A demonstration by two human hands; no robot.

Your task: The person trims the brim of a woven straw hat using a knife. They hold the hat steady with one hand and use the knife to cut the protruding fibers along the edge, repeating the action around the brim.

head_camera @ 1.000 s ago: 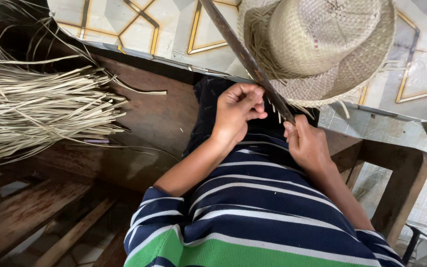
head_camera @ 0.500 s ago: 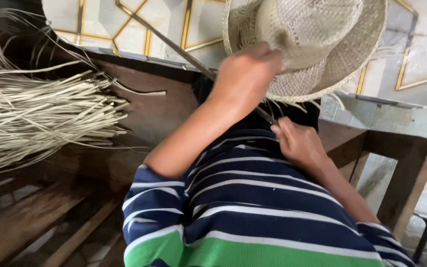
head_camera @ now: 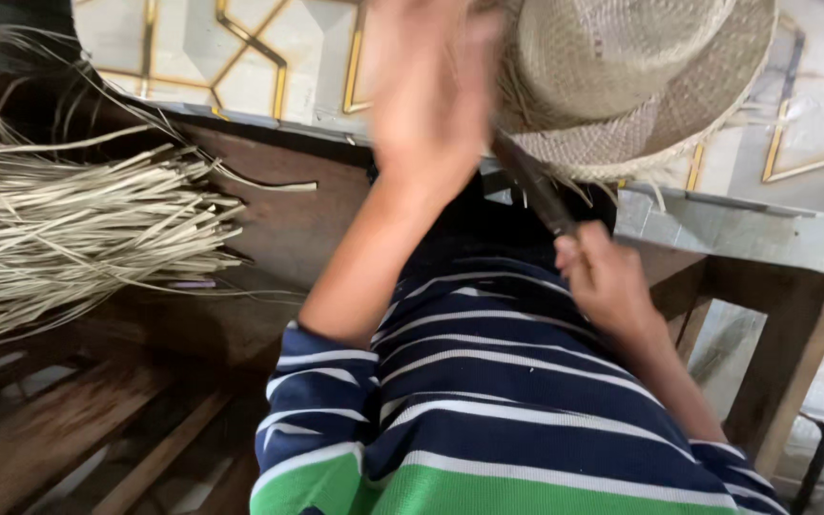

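My left hand (head_camera: 431, 95) is raised and blurred with motion, in front of the woven straw hat (head_camera: 641, 76). Its grip is too smeared to read. A dark narrow strip (head_camera: 536, 186) runs down from behind that hand to my right hand (head_camera: 603, 281), which pinches the strip's lower end just below the hat's frayed brim. Both forearms come out of navy, white and green striped sleeves (head_camera: 488, 410).
A thick bundle of pale dry straw strands (head_camera: 78, 238) lies at the left on a dark wooden bench (head_camera: 278, 219). Beyond it is a pale tiled floor with gold lines (head_camera: 240, 57). A wooden chair frame (head_camera: 784, 324) stands at the right.
My left hand has risen from the strip near my right hand to up in front of the hat. The right hand stayed low on the strip. The view has shifted slightly.
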